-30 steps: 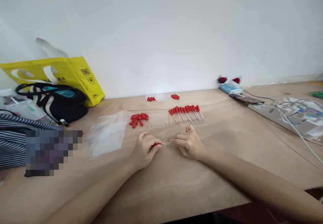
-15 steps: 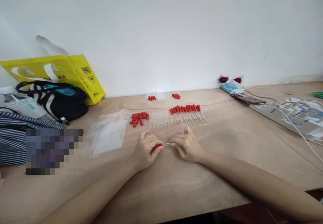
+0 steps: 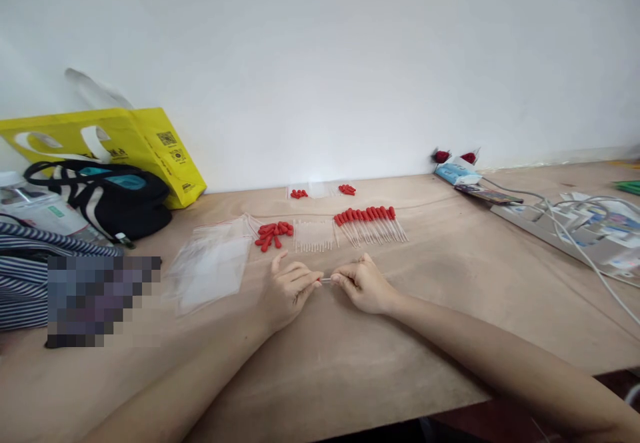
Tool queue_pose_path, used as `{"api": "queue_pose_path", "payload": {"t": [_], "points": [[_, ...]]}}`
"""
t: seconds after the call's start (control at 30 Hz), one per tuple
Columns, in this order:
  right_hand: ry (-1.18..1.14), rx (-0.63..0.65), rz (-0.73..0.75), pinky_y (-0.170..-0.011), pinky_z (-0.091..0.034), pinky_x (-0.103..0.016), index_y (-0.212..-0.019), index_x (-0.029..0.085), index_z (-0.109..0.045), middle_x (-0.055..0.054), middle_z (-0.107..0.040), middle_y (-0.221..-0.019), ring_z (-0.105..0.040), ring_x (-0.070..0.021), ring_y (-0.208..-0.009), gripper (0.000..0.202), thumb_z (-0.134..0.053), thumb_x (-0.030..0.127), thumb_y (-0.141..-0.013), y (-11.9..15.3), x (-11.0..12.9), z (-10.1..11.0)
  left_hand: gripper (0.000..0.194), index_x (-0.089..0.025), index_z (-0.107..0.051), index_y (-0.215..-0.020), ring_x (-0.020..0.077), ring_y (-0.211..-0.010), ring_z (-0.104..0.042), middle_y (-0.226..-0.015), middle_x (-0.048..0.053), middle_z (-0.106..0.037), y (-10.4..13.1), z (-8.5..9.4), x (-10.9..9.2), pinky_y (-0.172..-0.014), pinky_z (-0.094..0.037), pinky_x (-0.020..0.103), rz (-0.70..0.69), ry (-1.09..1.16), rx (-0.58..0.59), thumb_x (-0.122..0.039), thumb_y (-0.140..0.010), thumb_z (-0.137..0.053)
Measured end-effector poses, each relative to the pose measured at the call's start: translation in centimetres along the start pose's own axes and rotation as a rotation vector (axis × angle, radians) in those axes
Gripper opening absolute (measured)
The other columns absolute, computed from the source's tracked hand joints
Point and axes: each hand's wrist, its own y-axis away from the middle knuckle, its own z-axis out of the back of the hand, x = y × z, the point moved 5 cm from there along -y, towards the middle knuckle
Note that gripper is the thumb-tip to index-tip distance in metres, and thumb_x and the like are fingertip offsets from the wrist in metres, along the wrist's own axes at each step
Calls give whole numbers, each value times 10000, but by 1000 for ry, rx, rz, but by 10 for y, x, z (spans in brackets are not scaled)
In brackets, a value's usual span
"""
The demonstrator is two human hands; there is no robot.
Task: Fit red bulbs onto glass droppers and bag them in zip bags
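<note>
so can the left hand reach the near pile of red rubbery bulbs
Probably yes: the pile lies just beyond the left hand, nothing visibly between, though its grip holds a thin pale red-ended rod.

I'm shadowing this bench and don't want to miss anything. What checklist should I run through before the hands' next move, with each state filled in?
1. Left hand pinching the red bulb: ok, though fingers hide most of it.
2. Right hand pinching the tube: ok.
3. Tube fully seated in the bulb: cannot tell, fingers cover the joint.
4. Joined droppers lined up: ok, side by side.
5. Loose tubes beyond the hands: ok, in a row.
6. Every bulb on a tube: not ok, a pile of loose bulbs remains.
</note>
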Motion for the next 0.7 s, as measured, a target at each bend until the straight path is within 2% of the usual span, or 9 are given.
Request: {"api": "queue_pose_path", "payload": {"t": [0.13,0.27,0.4,0.5,0.6,0.7], "points": [[-35,-12,-41,-694,-199,-266,-742,193,-617,46,-581,-586,-428,-81,-537,315,-358,283,-897,-4,-8,5,197,-218,-593,-974,165,-792,-596,-789,1,-684,-3,2,8,-1008,-142,477,29,26,-12,-325,-829,-514],[-25,-6,-31,-690,-205,-268,-753,192,-621,39,-580,-582,-432,-86,-542,327,-350,299,-903,-3,-10,2,146,-235,-617,-879,145,-742,-595,-716,-26,-675,-4,4,5,-1017,-126,468,31,52,-22,-284,-841,-484],[-24,10,-6,-692,-216,-266,-763,196,-617,39,-595,-602,-443,-82,-541,352,-319,303,-918,-2,-8,-1,181,-254,-620,-896,140,-760,-593,-701,-33,-665,-3,0,3,-1003,-147,454,66,69,18,-245,-854,-445],[-4,-16,62,-695,-220,-266,-873,206,-609,21,-634,-713,-493,-94,-622,289,-342,308,-914,-3,-5,4,186,-256,-608,-927,143,-758,-589,-752,-25,-669,-1,-3,9,-979,-185,450,146,81,30,-267,-862,-435],[131,-80,165,-691,-212,-280,-936,217,-609,-20,-637,-839,-505,-133,-778,213,-423,304,-881,-1,-2,12,183,-246,-598,-912,146,-731,-587,-790,-19,-673,0,-4,17,-969,-207,451,228,96,24,-303,-862,-432],[260,-106,209,-680,-200,-300,-898,211,-630,-38,-631,-806,-482,-156,-800,176,-475,277,-850,0,-1,14,181,-232,-568,-949,163,-784,-586,-832,-7,-668,-1,-1,20,-978,-210,447,222,107,1,-320,-852,-443]]}}
